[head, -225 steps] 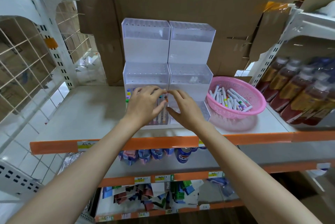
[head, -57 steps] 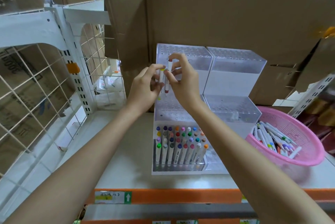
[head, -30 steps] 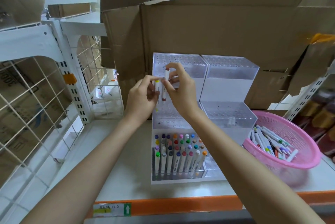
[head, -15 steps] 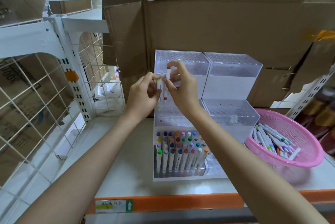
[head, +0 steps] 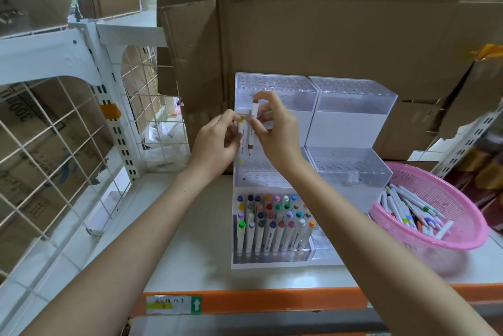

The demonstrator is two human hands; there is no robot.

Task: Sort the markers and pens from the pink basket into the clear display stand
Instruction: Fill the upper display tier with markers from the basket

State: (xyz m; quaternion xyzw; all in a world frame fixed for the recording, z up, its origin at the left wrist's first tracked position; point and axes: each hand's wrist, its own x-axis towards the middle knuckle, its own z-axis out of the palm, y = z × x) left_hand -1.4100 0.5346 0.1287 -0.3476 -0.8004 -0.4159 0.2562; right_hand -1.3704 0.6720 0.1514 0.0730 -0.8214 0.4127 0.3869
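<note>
A clear stepped display stand (head: 351,101) sits on the shelf, its front left tier filled with several upright markers (head: 272,222). My right hand (head: 275,128) pinches a white marker with brown caps (head: 252,124) upright above the middle left tier. My left hand (head: 217,142) holds a white marker with a yellow cap (head: 241,128) right beside it. One yellow-capped marker (head: 240,162) stands in the middle tier. The pink basket (head: 446,199) at the right holds several loose markers (head: 408,207).
Cardboard boxes (head: 313,30) stand close behind the stand. A white wire rack (head: 68,128) borders the left side. The shelf's orange front edge (head: 245,301) runs below. Bottles (head: 487,166) are at the far right.
Both hands stay together over the middle left tier with their markers. The brown-capped marker has dipped slightly toward the tier, and the view has shifted a little.
</note>
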